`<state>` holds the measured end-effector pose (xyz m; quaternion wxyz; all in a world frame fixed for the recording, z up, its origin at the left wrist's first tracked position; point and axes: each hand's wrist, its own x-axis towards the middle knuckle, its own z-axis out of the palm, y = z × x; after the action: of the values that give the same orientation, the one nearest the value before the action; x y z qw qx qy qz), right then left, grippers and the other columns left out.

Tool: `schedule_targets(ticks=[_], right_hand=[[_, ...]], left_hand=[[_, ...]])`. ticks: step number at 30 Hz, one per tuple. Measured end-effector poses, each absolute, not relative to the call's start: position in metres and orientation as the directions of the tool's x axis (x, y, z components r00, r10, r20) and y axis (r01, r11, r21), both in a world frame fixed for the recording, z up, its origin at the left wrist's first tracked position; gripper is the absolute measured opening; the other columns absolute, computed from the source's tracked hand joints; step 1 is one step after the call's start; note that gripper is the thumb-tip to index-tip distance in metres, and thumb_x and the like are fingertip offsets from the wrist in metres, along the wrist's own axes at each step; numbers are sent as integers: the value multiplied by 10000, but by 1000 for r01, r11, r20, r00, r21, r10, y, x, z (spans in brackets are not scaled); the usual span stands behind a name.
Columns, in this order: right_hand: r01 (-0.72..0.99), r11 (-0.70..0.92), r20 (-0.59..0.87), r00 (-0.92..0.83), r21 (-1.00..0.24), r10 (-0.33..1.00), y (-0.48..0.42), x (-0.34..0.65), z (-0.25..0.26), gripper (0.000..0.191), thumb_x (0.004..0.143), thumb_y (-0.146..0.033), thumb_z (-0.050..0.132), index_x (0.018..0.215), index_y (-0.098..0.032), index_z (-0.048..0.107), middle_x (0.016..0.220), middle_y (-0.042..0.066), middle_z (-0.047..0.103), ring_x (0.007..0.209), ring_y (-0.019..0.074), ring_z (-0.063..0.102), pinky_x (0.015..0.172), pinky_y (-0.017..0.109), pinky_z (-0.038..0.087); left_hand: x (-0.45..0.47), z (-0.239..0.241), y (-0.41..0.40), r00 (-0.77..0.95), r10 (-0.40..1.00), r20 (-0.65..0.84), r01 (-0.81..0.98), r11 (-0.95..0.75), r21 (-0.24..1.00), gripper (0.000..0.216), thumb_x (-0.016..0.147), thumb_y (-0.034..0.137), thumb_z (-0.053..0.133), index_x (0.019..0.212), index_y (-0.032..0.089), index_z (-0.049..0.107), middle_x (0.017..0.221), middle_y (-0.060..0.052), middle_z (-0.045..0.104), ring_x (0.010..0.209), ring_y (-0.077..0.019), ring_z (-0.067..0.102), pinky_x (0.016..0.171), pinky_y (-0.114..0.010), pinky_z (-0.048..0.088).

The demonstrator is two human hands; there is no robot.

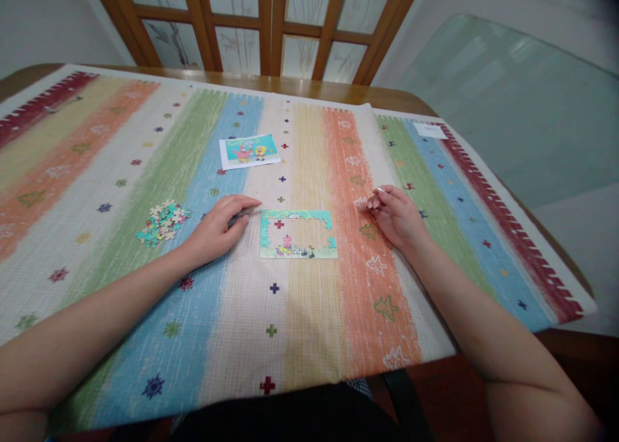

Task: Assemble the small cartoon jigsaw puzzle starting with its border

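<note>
A partly assembled jigsaw puzzle (321, 252) lies flat on the tablecloth in front of me, its border joined around a gap where the cloth shows through. A few pieces with pink on them stand up from its lower edge into the gap. My left hand (220, 229) rests just left of the puzzle, fingers stretched out and thumb apart, holding nothing visible. To the right of the puzzle, my right hand (396, 217) is raised a little with its fingers curled together; whatever may be between the fingertips is too small to tell. Left of my left hand sits a pile of loose puzzle pieces (164, 222).
Beyond the puzzle lies a printed cartoon picture (251, 151). A small white paper (429, 130) is at the far right of the striped tablecloth (309, 313). Behind the table stand wooden doors with glass panes (271, 29), and a glass panel (512, 100) leans at the right.
</note>
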<state>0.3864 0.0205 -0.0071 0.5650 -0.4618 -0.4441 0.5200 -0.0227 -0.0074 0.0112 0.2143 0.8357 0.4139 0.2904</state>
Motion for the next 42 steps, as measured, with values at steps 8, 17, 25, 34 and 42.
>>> schedule_targets(ticks=[8, 17, 25, 34, 42], right_hand=[[-164, 13, 0, 81, -986, 997, 20, 385, -4, 194, 765, -386, 816, 796, -271, 662, 655, -35, 597, 650, 117, 589, 628, 259, 513], [-59, 51, 47, 63, -997, 997, 20, 385, -4, 237, 794, -455, 789, 827, -287, 626, 660, -38, 587, 646, 132, 599, 647, 286, 528], [-123, 29, 21, 64, -992, 998, 20, 385, -4, 245, 780, -418, 814, 814, -282, 614, 662, -40, 595, 651, 126, 597, 649, 275, 526], [-149, 19, 8, 73, -989, 997, 19, 383, -1, 200, 776, -376, 796, 806, -283, 621, 651, -38, 582, 634, 128, 593, 631, 286, 526], [-168, 20, 10, 65, -986, 998, 19, 384, -2, 240, 767, -384, 826, 800, -286, 608, 653, -47, 599, 636, 124, 593, 630, 276, 533]], left_hand=[[-22, 12, -7, 498, 811, 308, 563, -572, 596, 332, 1027, 230, 447, 1321, 181, 596, 1301, -107, 645, 1241, -248, 584, 1108, -484, 442], [-19, 10, -10, 545, 758, 359, 607, -652, 455, 324, 1018, 177, 446, 1274, 204, 643, 1357, -112, 616, 1293, -263, 545, 1128, -523, 422], [-19, 11, -16, 583, 701, 411, 639, -708, 301, 280, 983, 159, 507, 1157, 255, 704, 1455, -82, 550, 1355, -298, 478, 1140, -572, 386], [-21, 17, -17, 630, 647, 430, 586, -759, 283, 263, 953, 161, 535, 998, 271, 769, 1301, -71, 632, 1238, -294, 536, 1077, -562, 421], [-23, 19, -17, 685, 585, 435, 503, -811, 299, 245, 936, 184, 569, 941, 303, 784, 1174, -48, 665, 1149, -272, 554, 1065, -550, 422]])
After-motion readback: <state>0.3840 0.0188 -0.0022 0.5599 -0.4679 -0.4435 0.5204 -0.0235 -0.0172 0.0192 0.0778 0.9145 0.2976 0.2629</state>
